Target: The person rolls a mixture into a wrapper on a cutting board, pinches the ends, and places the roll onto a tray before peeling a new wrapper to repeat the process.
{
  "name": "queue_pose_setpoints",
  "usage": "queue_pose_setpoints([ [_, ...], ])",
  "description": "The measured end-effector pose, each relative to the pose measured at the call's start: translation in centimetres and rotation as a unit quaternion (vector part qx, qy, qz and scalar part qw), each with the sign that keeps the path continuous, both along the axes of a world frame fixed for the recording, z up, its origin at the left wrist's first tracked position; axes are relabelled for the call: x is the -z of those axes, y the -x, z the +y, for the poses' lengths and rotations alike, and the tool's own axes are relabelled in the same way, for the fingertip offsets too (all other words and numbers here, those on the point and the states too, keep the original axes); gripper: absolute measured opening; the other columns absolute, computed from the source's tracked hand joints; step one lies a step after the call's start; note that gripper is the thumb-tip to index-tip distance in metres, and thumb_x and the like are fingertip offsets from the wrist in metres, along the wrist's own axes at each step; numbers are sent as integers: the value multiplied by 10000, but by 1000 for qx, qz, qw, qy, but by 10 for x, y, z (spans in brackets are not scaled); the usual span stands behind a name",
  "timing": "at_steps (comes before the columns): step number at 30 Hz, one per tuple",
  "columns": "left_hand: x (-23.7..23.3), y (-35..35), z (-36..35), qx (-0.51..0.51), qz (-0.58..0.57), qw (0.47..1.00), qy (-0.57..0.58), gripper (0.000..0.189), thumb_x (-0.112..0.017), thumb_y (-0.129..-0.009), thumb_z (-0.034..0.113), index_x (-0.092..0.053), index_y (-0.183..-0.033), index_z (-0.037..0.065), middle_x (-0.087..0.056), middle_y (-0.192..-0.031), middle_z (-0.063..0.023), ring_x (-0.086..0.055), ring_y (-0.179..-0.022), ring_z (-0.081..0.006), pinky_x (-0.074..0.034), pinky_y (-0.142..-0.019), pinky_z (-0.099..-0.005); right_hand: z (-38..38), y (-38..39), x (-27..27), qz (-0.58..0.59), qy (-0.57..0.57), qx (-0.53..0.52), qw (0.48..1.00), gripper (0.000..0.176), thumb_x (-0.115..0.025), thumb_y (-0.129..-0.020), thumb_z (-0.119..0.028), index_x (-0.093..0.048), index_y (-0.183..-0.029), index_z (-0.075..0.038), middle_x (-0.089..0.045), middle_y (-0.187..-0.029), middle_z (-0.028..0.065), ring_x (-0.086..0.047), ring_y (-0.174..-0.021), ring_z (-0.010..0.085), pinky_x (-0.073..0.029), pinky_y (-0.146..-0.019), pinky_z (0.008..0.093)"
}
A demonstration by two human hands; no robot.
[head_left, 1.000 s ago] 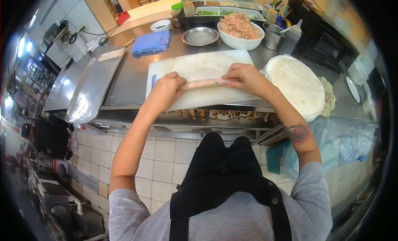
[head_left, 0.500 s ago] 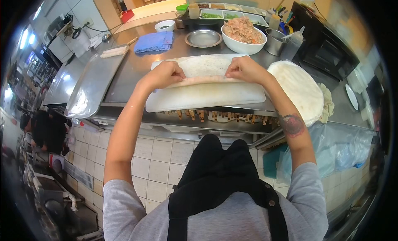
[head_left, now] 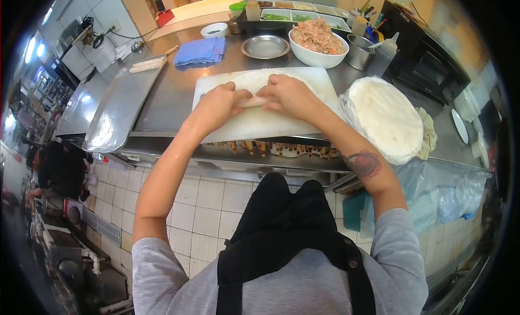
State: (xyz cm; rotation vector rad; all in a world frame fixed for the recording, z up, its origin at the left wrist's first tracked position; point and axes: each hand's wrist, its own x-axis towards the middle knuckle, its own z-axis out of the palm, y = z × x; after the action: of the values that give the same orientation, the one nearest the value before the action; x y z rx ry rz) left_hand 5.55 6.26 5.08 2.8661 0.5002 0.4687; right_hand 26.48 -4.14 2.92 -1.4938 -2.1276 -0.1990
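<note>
A white cutting board [head_left: 233, 132] lies at the counter's front edge, with a thin round white wrapper [head_left: 253, 78] on it. The wrapper's near part is rolled into a pale roll [head_left: 252, 102]. My left hand [head_left: 223, 101] has its fingers curled on the roll's left part. Close beside it, my right hand [head_left: 283, 94] grips the roll from the right, thumb on the near side. The fingertips of both hands nearly meet at the middle. What is inside the roll is hidden.
Stacked wrappers [head_left: 384, 117] lie right of the board. Behind are a bowl of minced filling [head_left: 317, 56], a metal plate [head_left: 265, 47], a blue cloth [head_left: 199, 51] and a small bowl [head_left: 214, 30]. A tray [head_left: 120, 106] holding rolls stands left. Another person [head_left: 60, 169] is at far left.
Both hands have moved inward from the roll's ends to its middle. The board now lies flat, and its near edge no longer shows as a raised, curved strip.
</note>
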Motion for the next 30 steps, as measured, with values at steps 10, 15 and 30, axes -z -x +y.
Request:
queue_pose_setpoints([
  [10, 3, 4, 8, -17, 25, 999, -41, 226, -692, -779, 73, -676, -997, 16, -608, -913, -156, -627, -848, -338, -508, -790, -406, -33, -58, -16, 43, 105, 34, 993, 232, -762, -737, -121, -728, -946, -27, -631, -837, 121, -631, -753, 255, -507, -676, 350],
  [15, -4, -6, 24, -8, 85, 996, -8, 221, -696, -777, 85, -670, -984, 9, -646, -862, -160, -644, -821, -330, -511, -764, -407, -33, -67, -25, 58, 168, 30, 984, 229, -766, -745, -124, -730, -950, -29, -650, -785, 101, -631, -712, 216, -505, -672, 331],
  [30, -16, -21, 72, 31, 135, 982, 126, 88, -704, -796, 51, -698, -876, 14, -684, -775, -79, -629, -727, -151, -495, -679, -300, 9, -100, -33, 133, 322, 64, 935, 112, -769, -761, -138, -729, -825, -56, -664, -692, -7, -585, -657, 77, -463, -620, 262],
])
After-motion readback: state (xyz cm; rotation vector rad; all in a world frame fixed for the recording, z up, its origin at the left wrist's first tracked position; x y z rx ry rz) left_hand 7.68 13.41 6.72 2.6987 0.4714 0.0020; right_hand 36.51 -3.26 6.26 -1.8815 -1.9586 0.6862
